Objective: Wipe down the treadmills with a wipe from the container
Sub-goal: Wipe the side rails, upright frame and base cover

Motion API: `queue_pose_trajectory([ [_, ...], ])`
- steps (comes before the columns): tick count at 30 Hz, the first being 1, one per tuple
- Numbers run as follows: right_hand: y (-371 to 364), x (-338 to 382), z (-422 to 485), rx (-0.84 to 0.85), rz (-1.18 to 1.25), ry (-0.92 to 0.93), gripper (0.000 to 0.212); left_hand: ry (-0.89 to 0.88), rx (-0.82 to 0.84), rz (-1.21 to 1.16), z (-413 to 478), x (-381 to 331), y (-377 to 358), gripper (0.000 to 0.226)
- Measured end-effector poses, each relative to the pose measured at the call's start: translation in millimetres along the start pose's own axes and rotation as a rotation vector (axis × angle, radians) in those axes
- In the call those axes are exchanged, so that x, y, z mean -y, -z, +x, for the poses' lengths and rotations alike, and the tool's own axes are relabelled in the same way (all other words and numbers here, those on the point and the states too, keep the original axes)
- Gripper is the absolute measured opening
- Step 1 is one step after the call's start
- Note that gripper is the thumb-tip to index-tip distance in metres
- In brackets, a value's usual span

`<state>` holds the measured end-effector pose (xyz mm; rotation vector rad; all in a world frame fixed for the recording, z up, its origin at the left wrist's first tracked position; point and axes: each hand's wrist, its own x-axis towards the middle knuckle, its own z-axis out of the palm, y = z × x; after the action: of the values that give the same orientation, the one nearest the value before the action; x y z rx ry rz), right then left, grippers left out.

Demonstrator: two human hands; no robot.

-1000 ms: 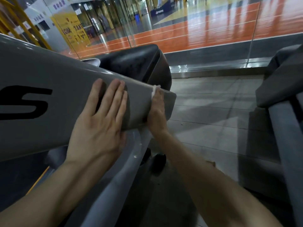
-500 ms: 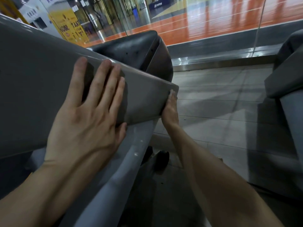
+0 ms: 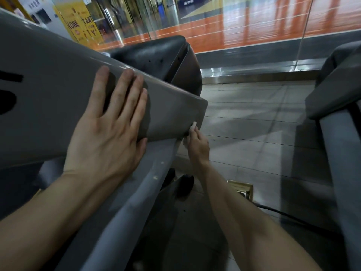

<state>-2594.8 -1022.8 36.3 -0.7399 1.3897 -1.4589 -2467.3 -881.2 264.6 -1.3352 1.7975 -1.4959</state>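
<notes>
A grey treadmill side panel [image 3: 48, 85] with black lettering fills the left of the view. My left hand [image 3: 109, 126] rests flat on it, fingers straight and spread. My right hand [image 3: 197, 145] reaches past the panel's far lower corner and holds a small white wipe [image 3: 194, 125] against the panel's end edge. Most of the wipe is hidden behind my fingers. The grey upright [image 3: 136, 202] of the treadmill slants down below the panel. The wipe container is not in view.
The black motor hood [image 3: 156, 55] sits beyond the panel. A second grey treadmill [image 3: 340, 133] stands at the right. Tiled floor [image 3: 254, 124] lies between them, with a brass floor socket [image 3: 242, 189] and a black cable. A glass wall runs along the back.
My right hand with the wipe has slid down the panel's end edge, from near its top to its lower corner. My left hand has stayed flat on the panel.
</notes>
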Motion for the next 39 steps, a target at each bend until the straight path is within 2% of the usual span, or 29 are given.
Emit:
queue_pose_trajectory([
  [2, 12.1, 5.3, -26.4, -0.009, 0.029, 0.002, 0.037, -0.003, -0.04, -0.057, -0.1, 0.2, 0.1, 0.091],
  [4, 30.7, 8.2, -43.9, -0.002, 0.083, -0.025, 0.016, -0.006, -0.076, -0.157, -3.9, 0.4, 1.0, 0.088],
  [8, 67.0, 7.5, -105.5, 0.042, 0.034, -0.065, 0.02, -0.133, -0.109, -0.329, -37.1, -12.2, 0.8, 0.078],
  [11, 84.2, 3.9, -171.9, 0.159, 0.045, -0.136, 0.022, -0.292, -0.116, -0.514, -91.9, -30.3, -5.7, 0.064],
  [13, 83.4, 0.9, -213.2, 0.24, 0.01, -0.174, 0.017, -0.299, -0.097, -0.684, -140.1, -40.8, -10.7, 0.053],
  [17, 65.3, -2.7, -286.4, 0.42, -0.123, -0.267, 0.018, -0.17, 0.175, -0.96, -230.3, -39.0, -18.6, 0.036],
  [19, 55.3, -2.2, -320.3, 0.561, -0.199, -0.281, 0.026, -0.083, 0.264, -1.06, -269.5, -22.7, -20.8, 0.042],
  [21, 45.8, -0.9, -351.3, 0.666, -0.262, -0.264, 0.023, -0.036, 0.316, -1.147, -306.0, -3.7, -15.4, 0.055],
  [23, 35.9, 2.5, -377.7, 0.754, -0.324, -0.24, 0.018, 0.034, 0.359, -1.134, -340.6, 12.7, -3.6, 0.061],
  [28, 25.0, 11.9, -428.1, 0.963, -0.522, -0.051, 0.015, 0.253, 0.537, -1.186, -405.3, 46.2, 2.1, 0.051],
  [33, 11.7, 8.4, -470.2, 1.194, -0.684, 0.112, 0.014, 0.52, 0.694, -1.585, -464.6, 57.7, -12.4, 0.053],
  [35, 2.3, 8.3, -485.8, 1.255, -0.737, 0.173, 0.016, 0.616, 0.7, -1.685, -497.7, 56.7, -16.6, 0.037],
  [37, -7.8, 6.3, -504.9, 1.3, -0.754, 0.257, 0.027, 0.741, 0.704, -1.785, -533.6, 55.5, -15.9, 0.023],
  [39, -16.4, 4.4, -528.7, 1.361, -0.728, 0.311, 0.037, 0.795, 0.744, -1.87, -563.3, 57.4, -12.5, 0.017],
])
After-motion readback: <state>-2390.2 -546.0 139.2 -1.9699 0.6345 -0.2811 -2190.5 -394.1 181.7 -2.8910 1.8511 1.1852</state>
